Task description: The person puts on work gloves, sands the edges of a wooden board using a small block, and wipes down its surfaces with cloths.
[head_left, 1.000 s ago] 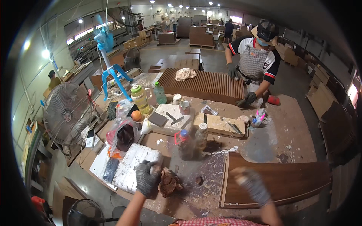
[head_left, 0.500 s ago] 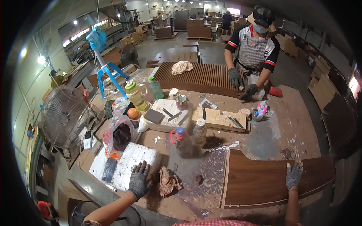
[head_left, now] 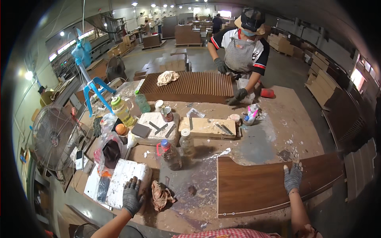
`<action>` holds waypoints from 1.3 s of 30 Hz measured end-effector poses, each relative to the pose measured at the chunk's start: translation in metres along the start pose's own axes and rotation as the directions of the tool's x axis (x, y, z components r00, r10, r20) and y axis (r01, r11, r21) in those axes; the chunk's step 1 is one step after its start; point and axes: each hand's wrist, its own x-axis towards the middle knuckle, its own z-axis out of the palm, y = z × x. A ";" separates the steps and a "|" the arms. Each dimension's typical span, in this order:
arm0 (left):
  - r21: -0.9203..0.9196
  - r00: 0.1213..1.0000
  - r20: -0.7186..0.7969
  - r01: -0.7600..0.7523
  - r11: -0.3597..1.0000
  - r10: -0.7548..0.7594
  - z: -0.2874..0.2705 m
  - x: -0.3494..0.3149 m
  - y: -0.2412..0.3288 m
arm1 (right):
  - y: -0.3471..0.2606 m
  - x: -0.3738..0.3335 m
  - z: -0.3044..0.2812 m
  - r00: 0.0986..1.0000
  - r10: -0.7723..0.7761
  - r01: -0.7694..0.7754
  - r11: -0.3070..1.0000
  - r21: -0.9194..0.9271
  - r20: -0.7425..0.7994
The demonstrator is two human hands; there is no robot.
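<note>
My left hand, in a grey work glove with the fingertips bare, lies with fingers spread on a white wrapped block at the near left. Right beside it is a crumpled brown rag. On the right, my gloved right hand rests flat, fingers apart, on a dark wood-grain panel. The panel has a curved cut in its far edge and a pale near edge with small round fittings at its left corner. Neither hand grips anything.
Across the table a co-worker stands by a slatted brown panel. Mid-table are a red-handled bottle, a jar, a board with dark strips and a second white block. A fan stands left.
The whole view has shifted, so things sit further left. My hands stay on the block and the panel. The co-worker's one hand has drawn back from the slatted panel's end.
</note>
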 end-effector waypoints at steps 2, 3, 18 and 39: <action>-0.034 1.000 -0.014 0.016 0.999 -0.017 0.000 0.000 0.002 | 0.001 -0.001 -0.001 1.000 0.003 -0.004 1.000 0.007 0.013; -0.034 1.000 -0.019 0.009 0.999 -0.010 0.000 0.001 0.003 | 0.000 -0.002 -0.002 1.000 0.009 -0.009 1.000 0.008 0.015; -0.068 0.998 -0.040 0.045 0.997 -0.048 0.000 -0.001 0.002 | 0.005 0.001 0.006 0.999 0.013 -0.007 0.992 0.125 -0.043; -0.141 0.994 -0.069 0.074 0.987 -0.084 -0.004 0.006 0.004 | 0.005 0.011 0.022 0.997 0.047 -0.045 0.998 0.034 -0.069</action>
